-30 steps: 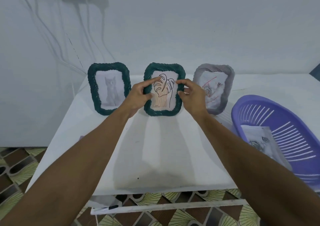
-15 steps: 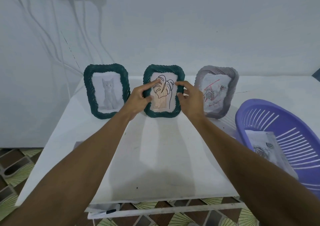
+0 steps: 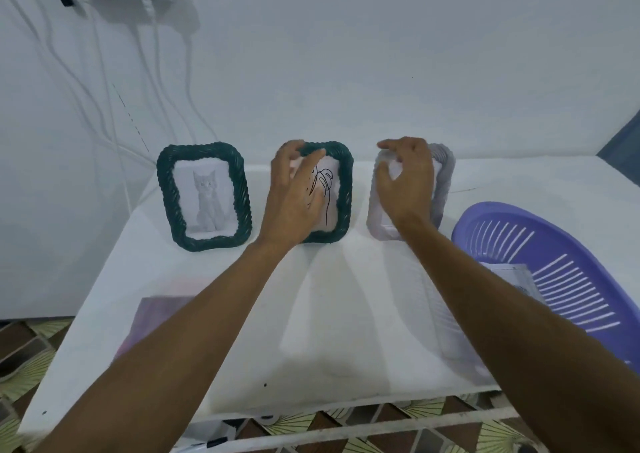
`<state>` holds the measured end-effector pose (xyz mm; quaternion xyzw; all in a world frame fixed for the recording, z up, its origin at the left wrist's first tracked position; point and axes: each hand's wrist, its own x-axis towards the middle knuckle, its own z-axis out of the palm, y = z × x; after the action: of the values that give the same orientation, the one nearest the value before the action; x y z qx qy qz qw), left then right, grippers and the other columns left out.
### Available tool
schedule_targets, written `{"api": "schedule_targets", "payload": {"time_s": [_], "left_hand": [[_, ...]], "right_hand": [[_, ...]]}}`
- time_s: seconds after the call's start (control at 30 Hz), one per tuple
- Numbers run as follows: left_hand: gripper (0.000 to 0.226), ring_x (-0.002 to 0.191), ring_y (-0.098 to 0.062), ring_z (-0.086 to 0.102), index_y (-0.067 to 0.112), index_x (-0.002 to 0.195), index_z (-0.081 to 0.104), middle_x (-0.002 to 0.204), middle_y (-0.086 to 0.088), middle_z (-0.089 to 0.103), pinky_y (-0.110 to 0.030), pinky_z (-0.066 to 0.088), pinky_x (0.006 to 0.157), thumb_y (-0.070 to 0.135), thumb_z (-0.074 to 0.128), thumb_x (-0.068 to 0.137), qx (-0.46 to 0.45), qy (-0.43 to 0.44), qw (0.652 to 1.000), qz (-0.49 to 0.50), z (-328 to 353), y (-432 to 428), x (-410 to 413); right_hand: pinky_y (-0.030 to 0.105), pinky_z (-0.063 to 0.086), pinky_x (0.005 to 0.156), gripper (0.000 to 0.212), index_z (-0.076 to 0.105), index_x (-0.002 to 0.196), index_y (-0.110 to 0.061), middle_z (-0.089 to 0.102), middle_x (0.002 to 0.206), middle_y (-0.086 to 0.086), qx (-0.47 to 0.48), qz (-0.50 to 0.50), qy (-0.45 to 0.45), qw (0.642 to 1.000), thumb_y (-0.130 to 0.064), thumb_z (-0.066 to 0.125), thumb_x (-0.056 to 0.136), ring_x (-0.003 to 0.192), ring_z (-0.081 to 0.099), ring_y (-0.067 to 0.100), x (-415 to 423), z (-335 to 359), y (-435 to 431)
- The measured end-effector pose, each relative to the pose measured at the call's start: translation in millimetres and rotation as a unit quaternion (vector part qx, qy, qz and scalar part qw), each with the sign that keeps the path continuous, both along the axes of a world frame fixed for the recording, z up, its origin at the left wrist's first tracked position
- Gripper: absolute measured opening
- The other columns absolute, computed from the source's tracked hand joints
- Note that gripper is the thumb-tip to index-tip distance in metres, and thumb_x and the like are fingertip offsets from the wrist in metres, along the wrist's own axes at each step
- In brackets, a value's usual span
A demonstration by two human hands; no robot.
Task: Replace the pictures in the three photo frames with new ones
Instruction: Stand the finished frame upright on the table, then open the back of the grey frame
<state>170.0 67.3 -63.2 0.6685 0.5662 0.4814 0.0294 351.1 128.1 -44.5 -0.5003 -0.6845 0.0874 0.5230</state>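
Seemingly the step in hand is the reach for a frame to open. Three frames stand upright in a row at the back of the counter [image 3: 346,314]: the cat frame [image 3: 204,196] on the left and untouched, the leaf frame [image 3: 337,192] in the middle, and the grey frame [image 3: 445,178] on the right, near the basket [image 3: 571,279], where loose sheets [image 3: 509,272] lie.

The left grip [image 3: 294,196] lies in front of the leaf frame. Its fingers are spread and nearly straight, with their tips at the frame's upper left corner and the thumb across the picture. It is apart and clamped on nothing, though blur hides whether it touches the frame.

The right grip [image 3: 405,182] covers most of the grey frame's face. Its fingers are loosely curved toward the top edge and the thumb sits lower, on the frame's left side. It also looks apart, and I cannot tell whether it has contact yet.

By my reading, the grey frame is the one about to be taken. The next move calls for closing thumb and fingers on its rim, then tipping it forward off its stand to bring the back into reach. The leaf frame stands just beside it and must not be knocked over. A new sheet from the basket would follow.
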Motion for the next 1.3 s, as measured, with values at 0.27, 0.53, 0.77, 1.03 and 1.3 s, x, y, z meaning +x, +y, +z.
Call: {"api": "schedule_targets", "payload": {"time_s": [0.27,0.53,0.77,1.03,1.3], "left_hand": [[0.061,0.147,-0.019,0.013,0.029,0.146,0.034,0.161,-0.007,0.009,-0.032,0.022,0.113,0.026,0.061,0.092,-0.256,0.005,0.957,-0.136,-19.2,0.7,88.4],[0.051,0.113,-0.009,0.043,0.015,0.136,0.049,0.138,-0.005,0.035,-0.012,0.035,0.094,0.009,0.065,0.088,-0.189,-0.066,0.975,-0.095,-23.1,-8.1,106.2],[0.045,0.118,-0.015,0.047,0.021,0.121,0.061,0.122,-0.002,0.041,-0.033,0.048,0.100,0.001,0.068,0.081,-0.084,-0.126,0.979,-0.134,-4.1,-45.6,61.1],[0.046,0.124,-0.013,0.046,0.023,0.123,0.060,0.134,0.000,0.040,-0.029,0.048,0.102,0.004,0.071,0.083,-0.109,-0.099,0.984,-0.103,-6.3,-115.3,9.2],[0.057,0.105,-0.013,0.048,0.039,0.134,0.048,0.133,0.002,0.037,-0.027,0.051,0.075,0.056,0.062,0.082,-0.081,0.193,0.972,-0.111,-2.7,-174.5,18.8]], "right_hand": [[0.025,0.033,0.099,0.034,0.066,0.112,-0.022,0.055,0.127,0.011,-0.129,-0.050,-0.058,0.989,-0.020,0.060,0.079,0.119,0.049,0.028,91.3,-2.2,19.0],[0.029,0.056,0.076,0.037,0.067,0.111,-0.024,0.064,0.117,0.004,-0.167,0.031,0.052,0.984,0.000,0.059,0.083,0.091,0.065,0.020,110.0,7.4,-4.5],[0.027,0.051,0.065,0.032,0.065,0.112,-0.010,0.071,0.100,0.007,-0.203,0.215,0.227,0.928,0.009,0.059,0.086,0.074,0.064,0.014,107.6,39.9,-47.3],[0.033,0.053,0.072,0.032,0.069,0.111,-0.014,0.069,0.098,0.009,-0.263,0.309,0.283,0.869,0.006,0.065,0.085,0.085,0.064,0.020,67.8,25.9,-95.1],[0.029,0.055,0.063,0.034,0.068,0.115,-0.015,0.066,0.108,0.014,-0.294,0.267,0.232,0.888,0.003,0.065,0.086,0.094,0.067,0.027,13.6,19.2,-131.0]]}}
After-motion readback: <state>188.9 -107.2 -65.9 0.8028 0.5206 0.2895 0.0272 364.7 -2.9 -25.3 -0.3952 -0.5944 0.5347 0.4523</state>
